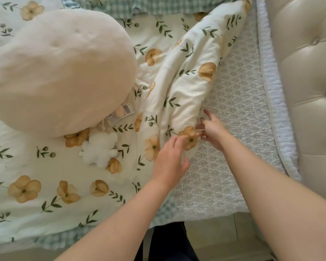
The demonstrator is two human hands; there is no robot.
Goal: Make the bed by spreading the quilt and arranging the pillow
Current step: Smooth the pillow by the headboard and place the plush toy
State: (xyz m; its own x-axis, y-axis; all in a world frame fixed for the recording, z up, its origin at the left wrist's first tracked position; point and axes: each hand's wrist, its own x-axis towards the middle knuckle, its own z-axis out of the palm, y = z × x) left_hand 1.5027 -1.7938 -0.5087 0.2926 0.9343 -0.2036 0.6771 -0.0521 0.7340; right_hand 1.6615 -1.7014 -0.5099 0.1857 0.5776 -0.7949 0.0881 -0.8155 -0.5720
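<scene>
A cream quilt point(188, 87) printed with tan flowers and green leaves lies bunched in a long fold across the bed, its lower corner near the middle of the view. My left hand point(169, 159) rests on that corner with fingers pinching the fabric. My right hand point(211, 130) grips the corner's edge from the right side. A large round fluffy cream pillow point(60, 72) sits on the quilt at the left, its tag showing below it.
A small white plush toy point(100, 149) lies below the pillow. The grey patterned mattress cover point(233, 113) shows on the right. A tufted cream headboard point(309, 72) runs along the right edge. The floor and my dark trousers are at the bottom.
</scene>
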